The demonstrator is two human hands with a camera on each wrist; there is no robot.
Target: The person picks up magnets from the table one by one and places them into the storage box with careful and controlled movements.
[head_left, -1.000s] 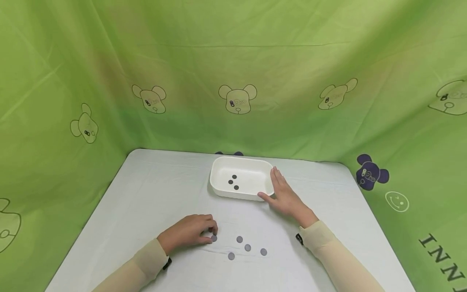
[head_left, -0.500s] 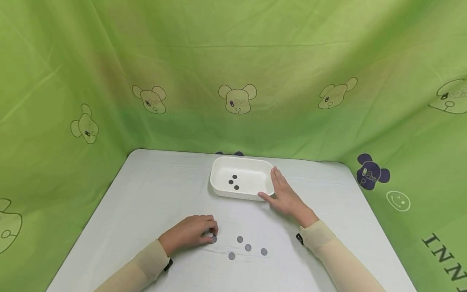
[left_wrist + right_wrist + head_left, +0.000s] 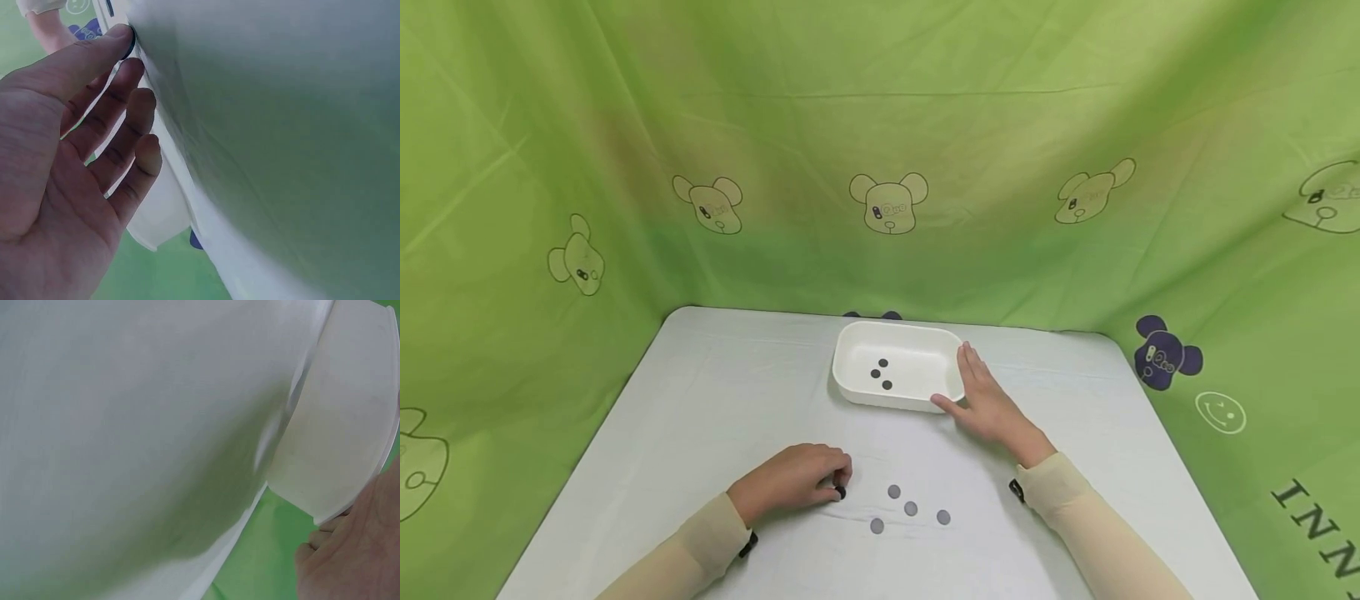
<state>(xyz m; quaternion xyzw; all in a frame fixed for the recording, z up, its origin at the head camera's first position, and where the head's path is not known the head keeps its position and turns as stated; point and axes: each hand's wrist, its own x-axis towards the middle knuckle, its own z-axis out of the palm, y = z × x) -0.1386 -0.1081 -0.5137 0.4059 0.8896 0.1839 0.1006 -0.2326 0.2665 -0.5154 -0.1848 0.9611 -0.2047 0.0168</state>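
Fingers (image 3: 142, 106) of the left hand (image 3: 797, 475) are bending toward the thumb and pinching one thin, round black disc (image 3: 841, 492) just at the white cloth-covered table (image 3: 737, 375); whether it is touching the cloth, can't tell. Head view is giving only the back of this hand; left wrist view is showing the palm side, the pinched disc sitting edge-on at the thumb tip, ring and little fingers bending loosely apart from it. Four flat, round grey discs (image 3: 911, 508) are lying spread out on the cloth, near the left hand on its right side; head view is showing them plainly.

Farther out, the right hand (image 3: 988, 408) is resting on the right end of a white, rounded rectangular tray (image 3: 887, 401), fingers lying straight along the end, thumb spreading to the near corner. Right wrist view is showing the tray's smooth outer wall, with the inside hidden; head view is looking down into it, where three small round dark discs (image 3: 876, 374) are lying grouped toward the left side. Tray is standing near the table's back edge. Behind, a green fabric backdrop (image 3: 880, 125) with printed bear heads is hanging on three sides.
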